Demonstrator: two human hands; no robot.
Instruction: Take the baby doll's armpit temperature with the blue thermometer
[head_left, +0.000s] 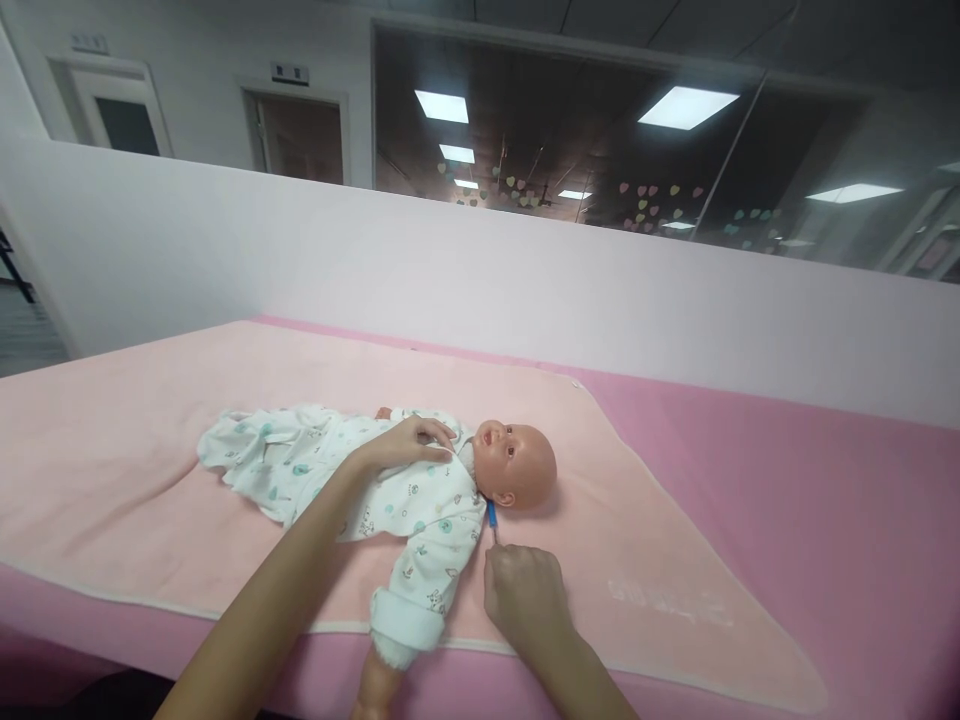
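Observation:
A baby doll [525,464] lies on its back, head to the right, in a white patterned gown [420,500]. My left hand [409,442] rests on the doll's upper chest near the collar, its thumb and fingers apart. Closed in a fist, my right hand [529,590] is on the near side of the doll's neck and shoulder. A thin stick with a blue end [492,514] sticks out of this fist, its blue end close below the doll's ear; its exact kind is unclear. One doll arm [377,680] stretches toward me from a cuffed sleeve.
Beneath the doll lies a peach blanket [637,540] on a pink table cover [847,500]. A low white partition [525,280] runs along the back. Beyond it are a dark glass window [585,110] and doorways [304,140].

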